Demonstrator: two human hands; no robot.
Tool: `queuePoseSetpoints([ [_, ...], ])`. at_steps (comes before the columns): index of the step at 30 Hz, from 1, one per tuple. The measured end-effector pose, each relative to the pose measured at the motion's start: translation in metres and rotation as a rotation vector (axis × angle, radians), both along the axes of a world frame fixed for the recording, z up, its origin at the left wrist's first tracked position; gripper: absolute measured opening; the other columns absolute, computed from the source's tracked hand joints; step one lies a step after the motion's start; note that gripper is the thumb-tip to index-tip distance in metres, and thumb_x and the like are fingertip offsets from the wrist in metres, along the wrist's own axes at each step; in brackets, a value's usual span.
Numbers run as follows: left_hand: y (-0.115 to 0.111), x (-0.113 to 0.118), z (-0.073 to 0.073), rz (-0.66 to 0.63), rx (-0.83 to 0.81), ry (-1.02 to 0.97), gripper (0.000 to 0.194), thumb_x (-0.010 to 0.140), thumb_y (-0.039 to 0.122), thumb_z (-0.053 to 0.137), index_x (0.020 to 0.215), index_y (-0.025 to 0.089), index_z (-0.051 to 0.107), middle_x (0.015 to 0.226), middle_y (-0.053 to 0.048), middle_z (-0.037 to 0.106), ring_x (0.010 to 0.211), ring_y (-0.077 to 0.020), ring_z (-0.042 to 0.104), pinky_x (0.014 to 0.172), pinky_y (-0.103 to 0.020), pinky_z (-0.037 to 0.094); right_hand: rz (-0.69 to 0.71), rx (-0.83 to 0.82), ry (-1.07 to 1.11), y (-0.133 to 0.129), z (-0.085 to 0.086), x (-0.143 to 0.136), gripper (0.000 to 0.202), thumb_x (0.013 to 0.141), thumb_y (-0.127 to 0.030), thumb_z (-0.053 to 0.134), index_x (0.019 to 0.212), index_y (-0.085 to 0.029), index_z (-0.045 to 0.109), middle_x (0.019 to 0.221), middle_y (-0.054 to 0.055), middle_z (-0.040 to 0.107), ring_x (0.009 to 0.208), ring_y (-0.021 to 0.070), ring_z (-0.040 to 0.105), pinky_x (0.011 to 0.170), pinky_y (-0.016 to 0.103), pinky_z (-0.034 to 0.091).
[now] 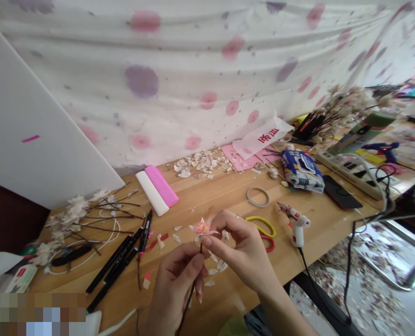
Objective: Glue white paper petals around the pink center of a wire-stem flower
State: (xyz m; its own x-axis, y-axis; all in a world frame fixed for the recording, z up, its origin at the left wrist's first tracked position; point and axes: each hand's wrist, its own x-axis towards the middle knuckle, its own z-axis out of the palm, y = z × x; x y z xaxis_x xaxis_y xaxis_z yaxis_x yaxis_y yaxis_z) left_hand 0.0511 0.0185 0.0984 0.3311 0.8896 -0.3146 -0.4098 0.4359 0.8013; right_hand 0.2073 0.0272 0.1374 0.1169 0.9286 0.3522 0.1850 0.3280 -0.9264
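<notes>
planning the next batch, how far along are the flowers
Apparently done: the pale stemmed flowers lying at the left and the upright bunch at the far right. In hand: a pink-centred flower, left hand on its dark stem, right hand at its petals. Probably left: finishing it, then using the heaped loose petals.

A slim ring (pixel 237 216), green clothing (pixel 234 326) and blue denim (pixel 257 321) are worn.

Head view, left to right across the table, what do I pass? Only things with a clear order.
Loose white flowers, pink roll, small pink flower, grey ring, white glue gun, black phone, blue glue gun.
</notes>
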Motion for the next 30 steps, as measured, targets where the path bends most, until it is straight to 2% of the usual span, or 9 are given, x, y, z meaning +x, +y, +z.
queuePoseSetpoints([
  [8, 0.000, -0.001, 0.006, -0.041, 0.077, 0.068, 0.031, 0.072, 0.052, 0.087, 0.079, 0.022, 0.082, 0.056, 0.002, 0.065, 0.040, -0.0053, 0.048, 0.037, -0.013, 0.040, 0.055, -0.041, 0.041, -0.002, -0.003, 0.003, 0.028, 0.084, -0.033, 0.078, 0.067, -0.020, 0.061, 0.063, -0.004, 0.060, 0.061, 0.0107, 0.055, 0.059, 0.022, 0.045],
  [15, -0.005, -0.001, 0.012, -0.018, 0.081, 0.150, 0.034, 0.069, 0.054, 0.088, 0.074, 0.021, 0.081, 0.056, 0.001, 0.065, 0.040, -0.0052, 0.050, 0.039, -0.014, 0.039, 0.143, -0.114, 0.074, 0.000, -0.005, 0.007, 0.034, 0.082, -0.044, 0.080, 0.068, -0.020, 0.061, 0.064, -0.003, 0.060, 0.061, 0.0117, 0.056, 0.058, 0.024, 0.046],
  [20, -0.006, 0.002, 0.019, 0.016, 0.031, 0.169, 0.040, 0.064, 0.056, 0.091, 0.072, 0.019, 0.079, 0.055, 0.003, 0.063, 0.040, -0.0039, 0.050, 0.040, -0.013, 0.039, 0.170, -0.115, 0.094, 0.001, -0.008, 0.010, 0.033, 0.082, -0.045, 0.082, 0.071, -0.019, 0.064, 0.065, -0.003, 0.060, 0.061, 0.0110, 0.056, 0.059, 0.023, 0.045],
  [27, -0.002, 0.005, 0.012, -0.025, 0.018, 0.084, 0.039, 0.071, 0.054, 0.087, 0.068, 0.018, 0.072, 0.052, 0.005, 0.058, 0.034, -0.0034, 0.043, 0.033, -0.014, 0.036, 0.172, -0.102, 0.061, 0.000, -0.005, 0.011, 0.040, 0.079, -0.056, 0.082, 0.074, -0.020, 0.066, 0.069, -0.002, 0.063, 0.063, 0.0117, 0.057, 0.058, 0.024, 0.046],
  [30, -0.003, 0.005, 0.013, -0.029, 0.003, 0.099, 0.039, 0.070, 0.055, 0.087, 0.073, 0.019, 0.074, 0.054, 0.004, 0.060, 0.035, -0.0039, 0.045, 0.034, -0.014, 0.038, 0.156, -0.106, 0.034, 0.000, -0.006, 0.011, 0.037, 0.083, -0.052, 0.079, 0.073, -0.020, 0.064, 0.067, -0.003, 0.062, 0.063, 0.0117, 0.057, 0.060, 0.024, 0.047],
])
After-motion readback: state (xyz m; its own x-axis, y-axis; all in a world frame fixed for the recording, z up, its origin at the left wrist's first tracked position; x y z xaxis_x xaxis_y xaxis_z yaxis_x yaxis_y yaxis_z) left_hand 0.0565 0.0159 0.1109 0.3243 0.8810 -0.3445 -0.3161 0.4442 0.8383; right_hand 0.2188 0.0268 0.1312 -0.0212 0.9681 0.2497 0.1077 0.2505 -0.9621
